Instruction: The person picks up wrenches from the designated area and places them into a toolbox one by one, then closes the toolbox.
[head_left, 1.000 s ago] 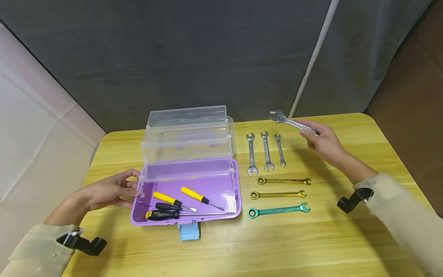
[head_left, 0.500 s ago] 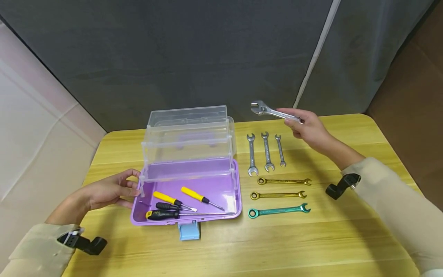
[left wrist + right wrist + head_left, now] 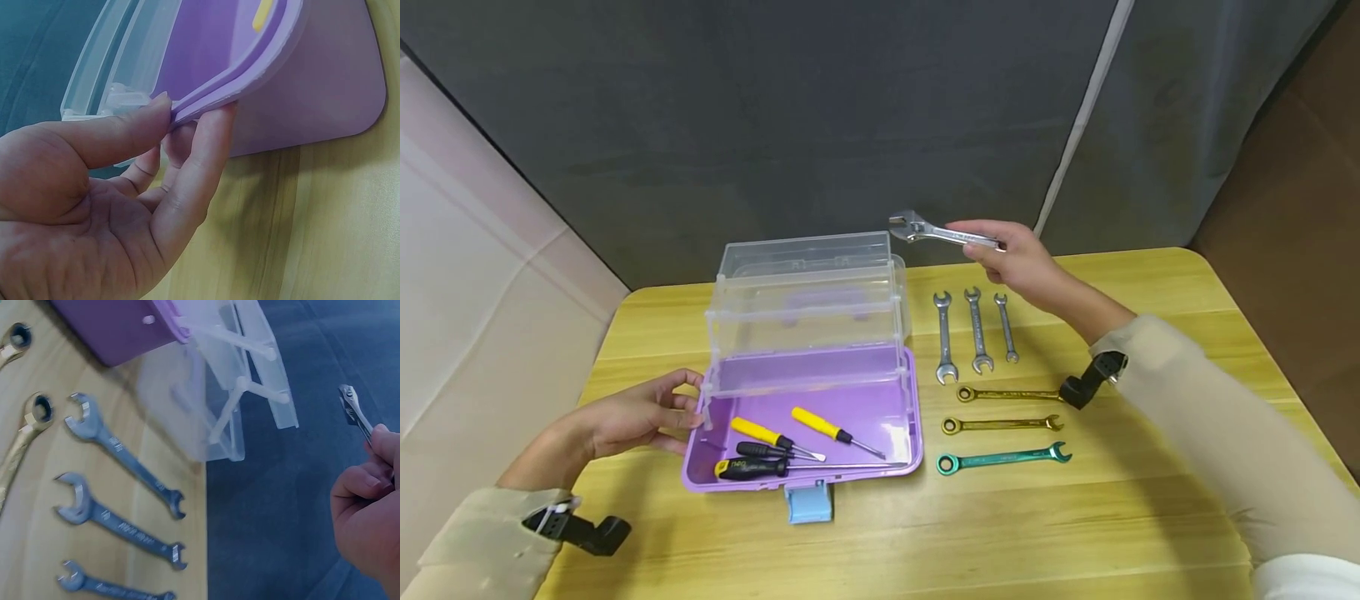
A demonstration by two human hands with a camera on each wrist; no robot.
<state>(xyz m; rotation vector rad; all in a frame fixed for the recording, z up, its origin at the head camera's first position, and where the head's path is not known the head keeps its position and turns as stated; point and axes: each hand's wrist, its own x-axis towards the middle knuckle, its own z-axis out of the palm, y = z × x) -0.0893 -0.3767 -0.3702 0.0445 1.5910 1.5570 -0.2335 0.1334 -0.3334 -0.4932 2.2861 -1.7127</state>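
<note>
My right hand [image 3: 1018, 258] grips a silver adjustable wrench [image 3: 943, 233] by its handle, in the air near the far right corner of the toolbox's clear trays [image 3: 805, 287]. The wrench head points left. At the left, my left hand [image 3: 632, 417] pinches the rim of the purple toolbox [image 3: 916, 417]; in the left wrist view the thumb lies on top of the rim [image 3: 206, 107] and fingers are beneath. Inside the box lie two yellow screwdrivers [image 3: 820, 422], a small black screwdriver [image 3: 760, 450] and a long black screwdriver [image 3: 752, 468].
Right of the box stand three silver open-end wrenches [image 3: 977, 333] in a row. Below them lie two gold ratchet wrenches [image 3: 1000, 425] and a green one [image 3: 1003, 458]. A blue latch [image 3: 809, 503] hangs at the box front. A grey curtain [image 3: 775, 125] backs the wooden table [image 3: 970, 542].
My right hand has carried the adjustable wrench left and slightly farther back, from the table's right side toward the clear trays. The left hand stays at the box rim.
</note>
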